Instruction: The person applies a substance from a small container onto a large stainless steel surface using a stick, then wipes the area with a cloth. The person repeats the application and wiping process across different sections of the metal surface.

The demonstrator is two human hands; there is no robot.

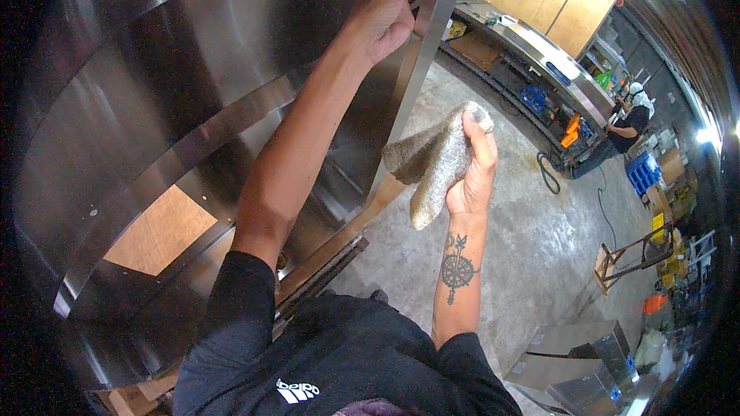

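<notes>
A large stainless steel structure (193, 54) with bent panels fills the left side. My left hand (388, 19) reaches up to its far corner, fingers curled round the upright steel edge (422, 46), partly hidden behind it. To the right of that edge, my right hand (479, 166) holds a folded, fuzzy grey-white rag (441, 162) in its closed fingers. The rag's two ends hang down and to the left, apart from the steel.
A wooden board (162, 229) shows through the structure's opening. Across the concrete floor (532, 246), a person (634, 119) works at a long metal bench (559, 58). Metal boxes (566, 370) and a small wooden stand (605, 268) are at right.
</notes>
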